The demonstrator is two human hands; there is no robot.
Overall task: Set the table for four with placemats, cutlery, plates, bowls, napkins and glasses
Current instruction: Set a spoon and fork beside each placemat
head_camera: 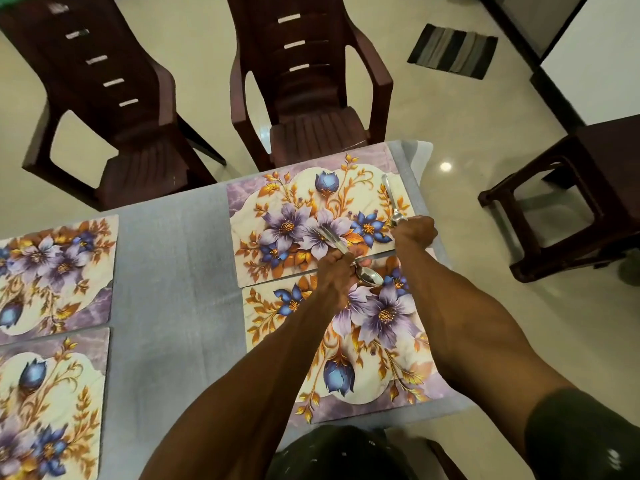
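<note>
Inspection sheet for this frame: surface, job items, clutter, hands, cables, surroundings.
Surface: table under grey cloth.
Job's things: four floral placemats, far right one; a utensil lies on its right edge. No plates, bowls, napkins or glasses seen.
Clutter: nothing seen.
Hands: left hand grips a bundle of cutlery; right hand touches the laid utensil's end.
Cables: nothing seen.
Surroundings: two brown chairs, a stool, a striped mat.

A single head-worn wide-angle camera looks steeply down and forward from above the near edge of the table (173, 258), close over the person's outstretched forearms; its upper field reaches two chairs (304, 98) and the floor beyond.
</note>
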